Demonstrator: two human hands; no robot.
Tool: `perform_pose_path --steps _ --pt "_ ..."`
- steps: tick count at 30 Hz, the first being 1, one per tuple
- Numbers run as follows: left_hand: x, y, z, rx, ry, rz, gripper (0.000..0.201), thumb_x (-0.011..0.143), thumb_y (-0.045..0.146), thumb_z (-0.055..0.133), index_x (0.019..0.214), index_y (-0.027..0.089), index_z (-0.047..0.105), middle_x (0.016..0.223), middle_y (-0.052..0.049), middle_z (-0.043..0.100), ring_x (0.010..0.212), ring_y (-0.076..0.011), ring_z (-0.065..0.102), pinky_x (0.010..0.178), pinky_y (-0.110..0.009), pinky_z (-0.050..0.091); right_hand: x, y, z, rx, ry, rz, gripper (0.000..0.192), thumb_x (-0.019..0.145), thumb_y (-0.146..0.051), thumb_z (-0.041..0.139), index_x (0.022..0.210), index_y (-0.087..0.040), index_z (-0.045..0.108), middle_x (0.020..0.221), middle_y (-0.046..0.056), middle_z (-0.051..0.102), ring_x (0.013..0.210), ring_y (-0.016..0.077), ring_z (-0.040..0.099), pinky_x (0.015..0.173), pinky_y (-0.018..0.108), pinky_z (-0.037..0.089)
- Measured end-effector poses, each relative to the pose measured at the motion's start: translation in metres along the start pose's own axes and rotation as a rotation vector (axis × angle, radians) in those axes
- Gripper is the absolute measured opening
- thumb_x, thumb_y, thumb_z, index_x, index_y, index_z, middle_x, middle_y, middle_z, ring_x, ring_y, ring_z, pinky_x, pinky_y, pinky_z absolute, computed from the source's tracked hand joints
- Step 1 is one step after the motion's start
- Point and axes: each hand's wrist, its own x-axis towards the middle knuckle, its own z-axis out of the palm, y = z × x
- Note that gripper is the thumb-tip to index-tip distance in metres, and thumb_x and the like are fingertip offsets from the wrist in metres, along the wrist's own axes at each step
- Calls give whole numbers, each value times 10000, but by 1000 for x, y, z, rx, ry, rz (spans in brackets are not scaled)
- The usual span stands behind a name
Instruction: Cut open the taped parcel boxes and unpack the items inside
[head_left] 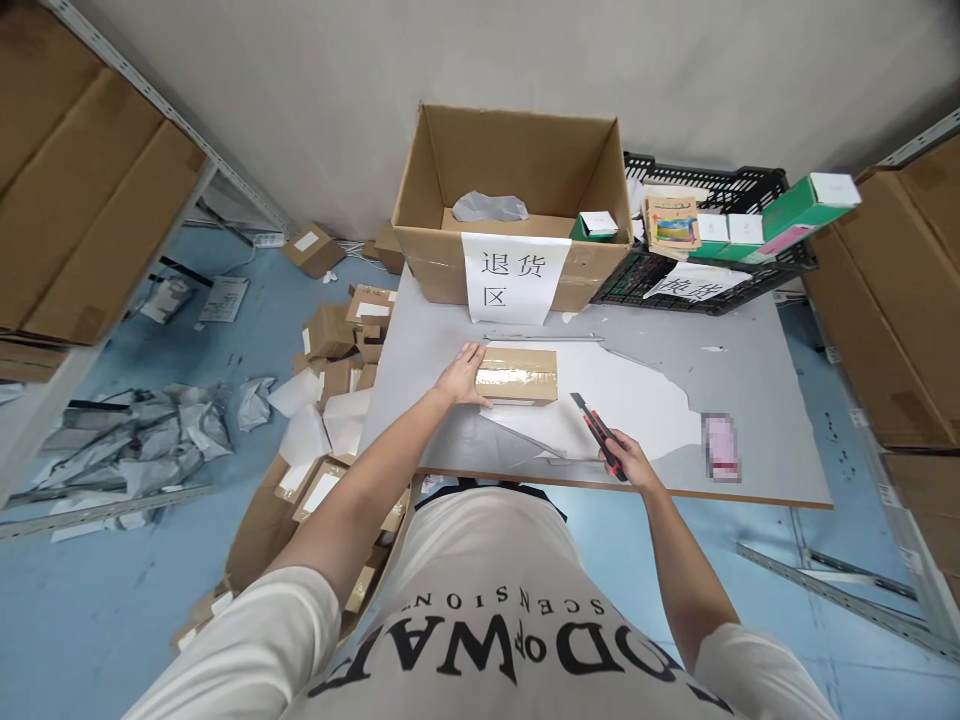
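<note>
A small brown cardboard box, with shiny clear tape along its top, lies on the table. My left hand grips its left end, thumb at the near side and fingers at the far side. To the right of the box, my right hand is closed around a red and black utility knife. The knife's dark blade points up and left toward the box, apart from it. Under both lies a white worn patch of the table surface with ragged, peeled edges.
On the grey table stand a large open carton with a paper sign and a black crate holding green-and-white boxes. A blurred pink item lies at right. Small cardboard boxes and grey bags crowd the floor at left.
</note>
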Motion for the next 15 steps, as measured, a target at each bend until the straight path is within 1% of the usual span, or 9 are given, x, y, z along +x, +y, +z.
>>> perform_pose_path --steps 2,3,6,7,9,11,12,14,15 --pt "-1 2 -4 -56 -6 -10 1342 314 600 833 1425 78 291 1484 -210 276 1410 -401 100 1155 -462 153 1 3 0 39 77 -32 515 709 -613 611 1016 -214 502 705 2 641 411 130 535 390 257 394" --pt "-2 4 -7 -88 -1 -18 1310 356 615 819 1428 79 291 1493 -206 268 1414 -395 97 1156 -462 147 2 3 2 54 114 -49 518 707 -614 614 1024 -221 495 755 17 656 466 145 576 422 266 427" --pt "-5 9 -15 -178 37 -44 1090 596 646 694 1451 119 271 1517 -166 250 1423 -343 127 1157 -448 146 15 2 16 115 198 -116 519 708 -615 618 1043 -241 486 967 70 679 720 193 674 578 300 512" --pt "-5 9 -17 -214 65 -55 1019 662 645 639 1457 129 266 1525 -154 238 1425 -324 136 1155 -441 152 21 0 23 148 214 -143 512 710 -609 622 1047 -248 486 1045 82 670 811 202 680 645 311 525" --pt "-4 5 -19 -323 149 -110 940 732 650 558 1461 135 265 1540 -140 204 1428 -301 140 1151 -431 170 33 -4 39 220 241 -196 491 719 -593 622 1059 -267 484 1177 84 631 962 206 661 753 326 527" --pt "-2 -3 -20 -522 231 -258 896 765 685 479 1459 156 275 1552 -115 176 1431 -285 132 1143 -429 191 45 -10 58 273 284 -231 470 736 -587 598 1076 -288 472 1257 73 590 1059 203 625 786 331 527" --pt "0 -8 -21 -626 249 -350 873 787 716 397 1456 166 286 1553 -109 178 1430 -283 141 1135 -440 207 49 -13 68 291 310 -242 464 748 -591 575 1088 -296 463 1284 69 572 1093 202 608 779 331 532" --pt "2 -16 -21 -817 228 -512 874 804 764 193 1432 174 340 1539 -113 224 1423 -284 171 1112 -460 244 56 -18 86 317 347 -256 466 773 -603 520 1125 -308 440 1330 66 535 1141 198 576 753 327 541" --pt "2 -20 -22 -899 199 -567 902 793 777 116 1406 174 387 1525 -122 262 1419 -286 184 1100 -462 265 58 -19 95 332 354 -258 471 785 -607 496 1146 -312 427 1351 64 516 1157 194 563 745 324 543"
